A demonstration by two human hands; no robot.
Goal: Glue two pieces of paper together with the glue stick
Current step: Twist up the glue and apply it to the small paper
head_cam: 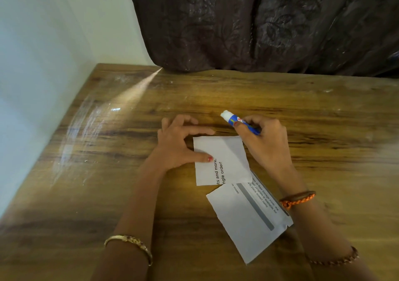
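While the left hand (181,144) pins the upper torn sheet (220,160) to the wooden bench (108,151), thumb tip pressed on the paper's nine-o'clock edge and the other fingers spread and lightly bent on the wood just beyond the corner, the right hand (263,142) holds the uncapped glue stick (239,122) clear of the paper. Its fingers are curled round the blue barrel, which they clamp near its lower end; the white glue tip points toward ten o'clock, so the stick's long axis runs from about four to ten.

The upper sheet lies at roughly seven o'clock from that tip, close by, with its long axis running twelve to six and its printed lines reading sideways. The second torn sheet (248,216) sits nearer the person, at about five o'clock from the first, tilted, its top corner tucked just under or against the first sheet's lower edge; which one overlaps I cannot tell for certain. It passes beneath the right wrist.

The right hand is plainly the nearer one to the work. Judging from this, the glue has to come down and back toward seven o'clock to meet the pinned sheet.
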